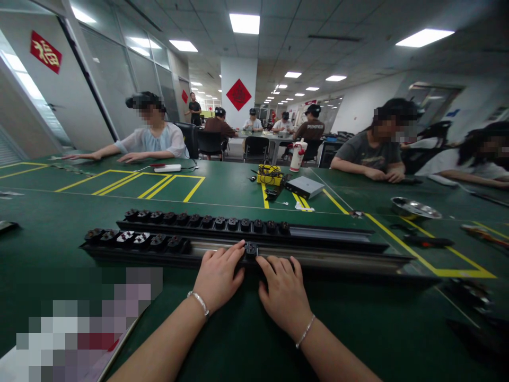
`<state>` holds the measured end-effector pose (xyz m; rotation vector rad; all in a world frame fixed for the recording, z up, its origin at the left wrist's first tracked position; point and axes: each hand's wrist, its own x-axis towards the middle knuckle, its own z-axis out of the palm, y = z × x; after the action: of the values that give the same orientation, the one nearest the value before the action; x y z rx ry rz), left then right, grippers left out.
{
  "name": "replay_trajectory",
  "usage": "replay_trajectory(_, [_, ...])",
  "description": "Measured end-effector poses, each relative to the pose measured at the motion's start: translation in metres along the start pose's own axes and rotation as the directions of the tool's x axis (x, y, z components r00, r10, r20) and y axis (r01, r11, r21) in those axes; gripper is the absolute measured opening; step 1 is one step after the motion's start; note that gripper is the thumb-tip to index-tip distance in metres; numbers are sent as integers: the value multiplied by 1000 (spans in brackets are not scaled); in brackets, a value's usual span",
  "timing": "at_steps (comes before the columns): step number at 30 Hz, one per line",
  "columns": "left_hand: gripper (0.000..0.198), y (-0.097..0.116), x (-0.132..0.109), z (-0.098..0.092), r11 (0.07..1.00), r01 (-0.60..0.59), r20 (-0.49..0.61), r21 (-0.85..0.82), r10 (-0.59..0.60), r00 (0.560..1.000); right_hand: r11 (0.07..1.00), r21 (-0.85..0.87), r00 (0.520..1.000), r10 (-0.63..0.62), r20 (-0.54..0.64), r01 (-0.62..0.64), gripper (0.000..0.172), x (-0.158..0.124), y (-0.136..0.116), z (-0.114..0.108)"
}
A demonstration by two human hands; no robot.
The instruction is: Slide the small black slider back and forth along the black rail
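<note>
Front rail part-filled, lone block mid-rail btwn both hands

Front rail [338, 258] lies across the worktop [254, 345], approx. parallel to the rear rail [338, 235] just beyond it. Done so far, going by what's in place: front rail has a cluster of approx. 6 dark blocks [158, 241] packed at its L end, incl. 2 w/ whitish tops. Rear rail is further on: a row of blocks [207, 222], approx. a dozen, runs from L end to past the middle.

Single black block [251, 249] sits in the front rail nr. the middle, apart from the L cluster w/ a bare stretch btwn. Looks unfinished pos.-wise, IMO: it's not up against the others yet.

L hand [218, 276]: open, fingers extended over the rail, fingertips at the block's L side. R hand [284, 289]: open, fingers loosely bent, index tip at its R side. Neither is closed round it; can't tell how hard they press.

Left, as far as shown: the gap L of the lone block, the front rail's whole R half, plus the rear rail's R end, all w/o blocks.
</note>
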<state>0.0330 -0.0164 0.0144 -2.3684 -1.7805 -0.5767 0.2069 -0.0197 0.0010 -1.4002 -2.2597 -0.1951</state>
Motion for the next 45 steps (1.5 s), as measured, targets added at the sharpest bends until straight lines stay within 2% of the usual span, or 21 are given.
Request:
replay_trajectory(5, [36, -1, -1, 1, 1000, -8, -3, 14, 8, 1000, 1000, -4, 1000, -4, 18, 4, 46, 0, 2, 0])
replay_trajectory(45, [40, -2, 1, 0, 1000, -1, 20, -1, 1, 1000, 1000, 18, 999, 24, 22, -25, 38, 1, -1, -5])
